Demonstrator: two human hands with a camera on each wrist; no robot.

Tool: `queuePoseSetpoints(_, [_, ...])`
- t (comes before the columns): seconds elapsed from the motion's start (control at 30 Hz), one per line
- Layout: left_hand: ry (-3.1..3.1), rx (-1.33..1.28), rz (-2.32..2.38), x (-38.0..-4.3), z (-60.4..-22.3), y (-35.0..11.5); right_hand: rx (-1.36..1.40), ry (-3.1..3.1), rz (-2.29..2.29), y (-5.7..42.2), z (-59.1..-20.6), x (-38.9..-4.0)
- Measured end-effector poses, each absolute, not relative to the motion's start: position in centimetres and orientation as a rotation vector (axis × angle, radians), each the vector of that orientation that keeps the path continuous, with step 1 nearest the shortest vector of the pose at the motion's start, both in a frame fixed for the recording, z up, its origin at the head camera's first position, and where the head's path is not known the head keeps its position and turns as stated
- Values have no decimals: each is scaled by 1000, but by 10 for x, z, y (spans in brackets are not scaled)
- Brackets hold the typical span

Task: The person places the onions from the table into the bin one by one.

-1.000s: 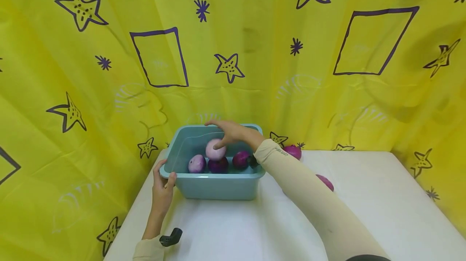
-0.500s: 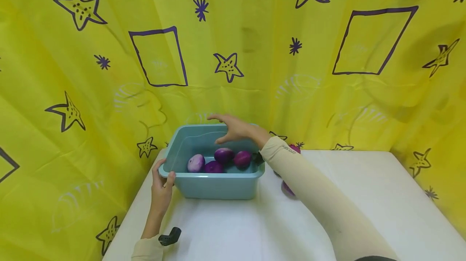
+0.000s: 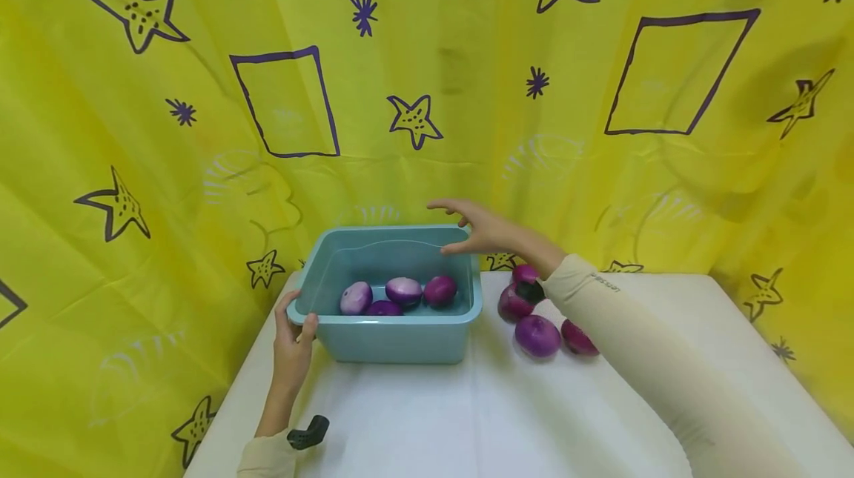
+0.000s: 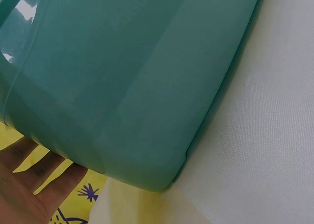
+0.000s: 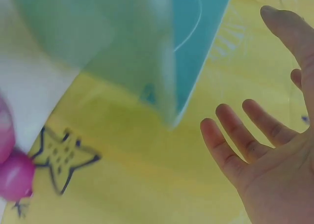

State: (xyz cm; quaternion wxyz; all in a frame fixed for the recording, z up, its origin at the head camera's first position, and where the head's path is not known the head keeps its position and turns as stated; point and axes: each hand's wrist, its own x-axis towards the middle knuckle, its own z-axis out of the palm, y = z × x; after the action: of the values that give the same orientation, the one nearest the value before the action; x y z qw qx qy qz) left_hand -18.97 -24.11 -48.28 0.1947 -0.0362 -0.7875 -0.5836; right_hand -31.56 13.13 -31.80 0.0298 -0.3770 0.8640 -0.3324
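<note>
A light teal plastic tub (image 3: 400, 344) stands on the white table with several red onions inside, among them a pale-topped onion (image 3: 403, 290) and a darker onion (image 3: 440, 291). My left hand (image 3: 291, 352) grips the tub's front left corner, thumb at the front and fingers along the side. In the left wrist view those fingers (image 4: 64, 177) lie against the outer wall. Above the tub's right rim, my right hand (image 3: 483, 230) is in the air with fingers spread and nothing held. The right wrist view shows its palm (image 5: 274, 184) bare.
Right of the tub, several more red onions lie on the table (image 3: 414, 419), including a purple onion (image 3: 537, 336) and another onion (image 3: 579, 337) partly behind my right sleeve. A yellow curtain (image 3: 387, 189) with drawn stars hangs behind the table.
The pale onion at my right hand has dropped among the others in the tub. My right hand has moved right and up, uncovering onions on the table. My left hand keeps its place.
</note>
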Motion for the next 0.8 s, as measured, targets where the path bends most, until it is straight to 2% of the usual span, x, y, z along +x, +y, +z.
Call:
queuePoseSetpoints(0.5, [-2206, -78, -1654, -190, -486, -241, -968, 2794, -995, 245, -340, -280])
queuePoseSetpoints(0.8, [-2188, -107, -1621, -190, -483, -240, -902, 2852, -957, 287, -356, -265])
